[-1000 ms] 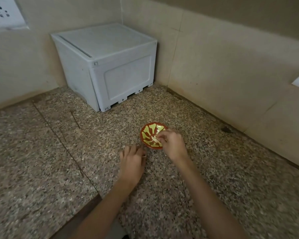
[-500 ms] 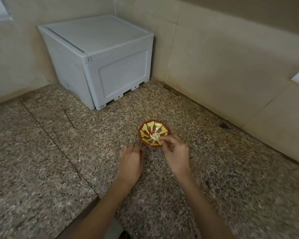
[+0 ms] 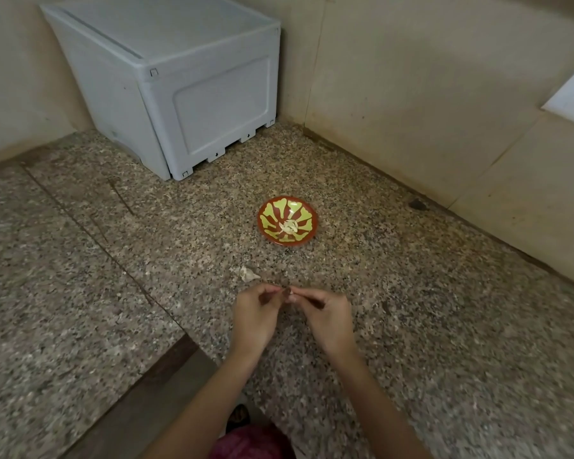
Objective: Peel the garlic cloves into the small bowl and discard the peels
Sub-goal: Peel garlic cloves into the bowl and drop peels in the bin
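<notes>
Head | left hand, right hand pinch one clove | one bowl | one peel

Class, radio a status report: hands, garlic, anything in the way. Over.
Left hand and right hand pinch one small pale garlic clove. Peeled cloves in red-and-yellow patterned small bowl. Loose papery peel on speckled stone counter.

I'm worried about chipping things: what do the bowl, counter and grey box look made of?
Bowl: probably glazed ceramic or melamine; glossy red and yellow pattern.
Counter: speckled granite-like stone, by its grain.
Box: matte moulded plastic, by its recessed panel and clips.
</notes>
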